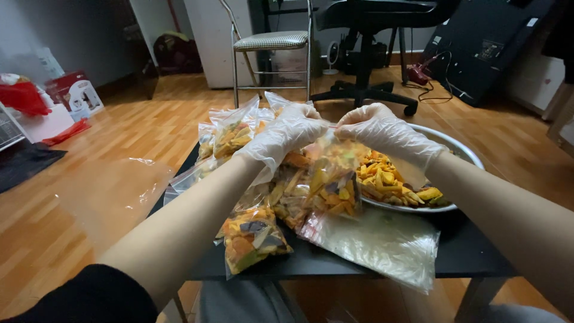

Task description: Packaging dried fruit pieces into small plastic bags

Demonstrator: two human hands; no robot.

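The black table (478,257) carries everything, and the big round metal tray (460,148) toward its far right corner is heaped with mixed dried chips in orange, yellow and green. Both gloved hands are up over the middle of the table, pinching the top edge of a clear zip bag (335,185) full of those chips — the left hand (287,134) grips the left end of the seal, the right hand (382,133) the right end, fingers closed on the plastic. The bag hangs from that grip with its bottom resting among the other packs. The risk I see is the seal: if a chip or a fold of glove sits in the strip it may not close, and a tug could split the bag and spill chips onto the table or the wooden floor (119,137). The flat empty bags (382,242) overhang the near edge and look ready to slide off if nudged. Filled bags (233,131) lean in a row along the far left edge; one more filled pack (251,236) lies at the near left edge, showing orange, green and dark purple pieces. Another clear bag (113,191) floats loose off the left edge. Well off the table, at the far left of the room, a red and white box (75,93) stands on the floor
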